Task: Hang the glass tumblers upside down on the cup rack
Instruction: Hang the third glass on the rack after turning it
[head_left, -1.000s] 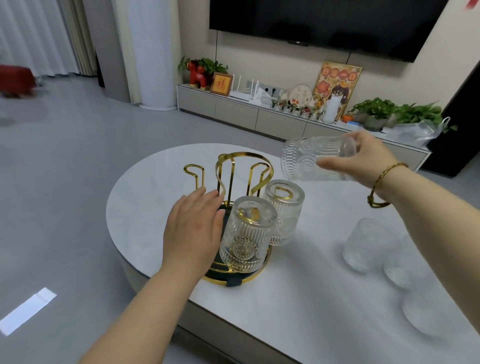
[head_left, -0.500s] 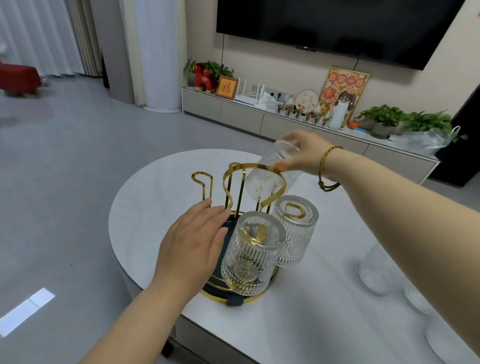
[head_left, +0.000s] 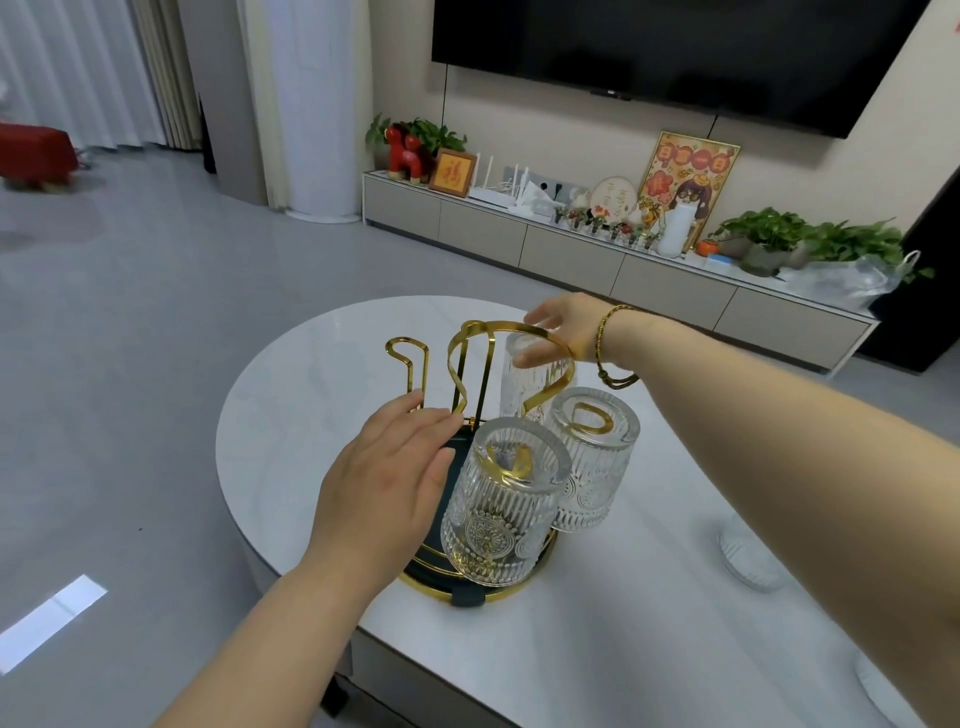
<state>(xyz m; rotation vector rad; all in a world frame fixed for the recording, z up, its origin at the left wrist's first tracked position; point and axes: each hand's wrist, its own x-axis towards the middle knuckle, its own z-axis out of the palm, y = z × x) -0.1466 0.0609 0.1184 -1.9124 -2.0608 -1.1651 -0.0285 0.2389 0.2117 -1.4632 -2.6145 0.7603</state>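
Note:
A gold wire cup rack (head_left: 462, 343) with a dark round base stands on the white marble table (head_left: 291, 415). Two ribbed glass tumblers hang upside down on its near pegs, the front tumbler (head_left: 501, 506) and the right tumbler (head_left: 592, 462). My right hand (head_left: 558, 327) grips the base of a third tumbler (head_left: 527, 382), upside down at a back peg behind the gold ring. My left hand (head_left: 384, 483) lies flat with fingers apart against the rack's left side and holds nothing. One bare gold peg (head_left: 408, 358) stands at the back left.
More clear tumblers (head_left: 748, 558) sit on the table to the right, partly hidden by my right forearm. The table's near edge runs just below the rack. Beyond are grey floor, a low TV cabinet (head_left: 571, 249) with plants and ornaments, and a wall-mounted screen.
My right hand has carried the third tumbler in from the right, turned it upside down and lowered it at the back of the rack. My left hand stays by the rack.

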